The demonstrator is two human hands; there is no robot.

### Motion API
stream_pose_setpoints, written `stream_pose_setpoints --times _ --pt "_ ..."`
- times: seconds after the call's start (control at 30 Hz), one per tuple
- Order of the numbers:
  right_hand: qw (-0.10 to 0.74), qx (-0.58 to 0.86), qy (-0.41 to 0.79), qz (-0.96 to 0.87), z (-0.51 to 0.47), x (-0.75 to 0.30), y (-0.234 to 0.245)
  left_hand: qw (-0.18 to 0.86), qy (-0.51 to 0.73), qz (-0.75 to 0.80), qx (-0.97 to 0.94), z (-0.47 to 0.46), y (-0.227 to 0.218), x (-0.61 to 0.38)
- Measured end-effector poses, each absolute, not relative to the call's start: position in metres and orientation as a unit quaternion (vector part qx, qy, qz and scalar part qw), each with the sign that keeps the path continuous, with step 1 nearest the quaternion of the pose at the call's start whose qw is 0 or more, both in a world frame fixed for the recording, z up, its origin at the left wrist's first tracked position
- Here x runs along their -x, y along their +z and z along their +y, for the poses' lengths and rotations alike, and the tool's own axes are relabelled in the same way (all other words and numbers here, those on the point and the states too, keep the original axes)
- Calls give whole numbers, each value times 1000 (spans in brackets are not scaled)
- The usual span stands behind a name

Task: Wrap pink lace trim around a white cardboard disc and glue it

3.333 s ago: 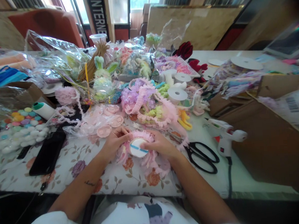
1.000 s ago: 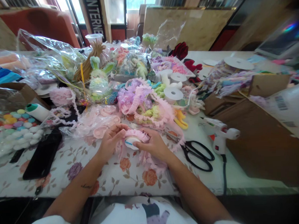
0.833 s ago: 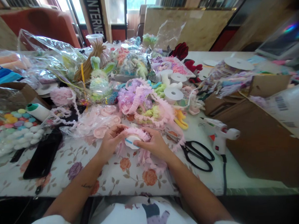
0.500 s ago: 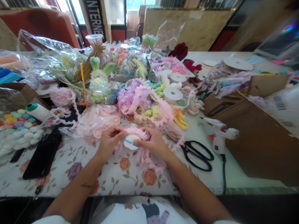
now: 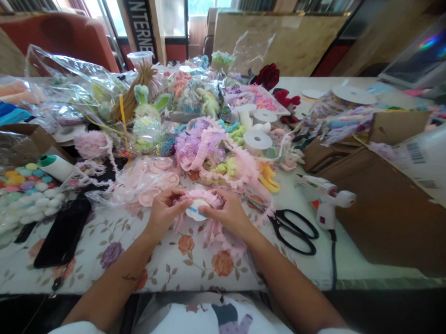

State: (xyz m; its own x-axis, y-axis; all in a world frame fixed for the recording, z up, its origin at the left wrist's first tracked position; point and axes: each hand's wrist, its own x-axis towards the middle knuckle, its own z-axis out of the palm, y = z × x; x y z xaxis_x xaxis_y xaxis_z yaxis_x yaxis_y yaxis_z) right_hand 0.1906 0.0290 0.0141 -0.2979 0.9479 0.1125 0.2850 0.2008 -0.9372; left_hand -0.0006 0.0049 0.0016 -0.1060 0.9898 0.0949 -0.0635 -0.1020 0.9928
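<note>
Between my two hands is a small white disc (image 5: 196, 212) with a blue stripe across it. Pink ruffled trim (image 5: 200, 194) runs along its far edge. My left hand (image 5: 168, 209) pinches the disc and trim at the left side. On the right side my right hand (image 5: 227, 211) grips them, its thumb lying on the disc's face. More of the pink trim hangs below the disc onto the floral tablecloth (image 5: 153, 260). A long length of pink ruffle (image 5: 251, 168) loops over the pile behind my right hand.
Black-handled scissors (image 5: 294, 231) and a white glue gun (image 5: 326, 201) lie to the right, beside a cardboard box (image 5: 389, 203). A black phone (image 5: 64, 230) is at left, near bagged pompoms (image 5: 30, 197). Ribbon spools (image 5: 258, 140) and craft materials crowd the back.
My left thumb has shifted slightly right, farther over the disc's edge. Both hands keep hold of the disc and trim; the surroundings look the same.
</note>
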Motion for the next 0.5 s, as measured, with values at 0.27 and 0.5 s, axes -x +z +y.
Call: stream_pose_setpoints --times 0.27,0.5 --pt "410 448 441 -661 30 -191 16 481 499 508 -511 3 9 -1" --pt "397 469 482 -625 28 -189 15 496 491 512 -500 2 7 0"
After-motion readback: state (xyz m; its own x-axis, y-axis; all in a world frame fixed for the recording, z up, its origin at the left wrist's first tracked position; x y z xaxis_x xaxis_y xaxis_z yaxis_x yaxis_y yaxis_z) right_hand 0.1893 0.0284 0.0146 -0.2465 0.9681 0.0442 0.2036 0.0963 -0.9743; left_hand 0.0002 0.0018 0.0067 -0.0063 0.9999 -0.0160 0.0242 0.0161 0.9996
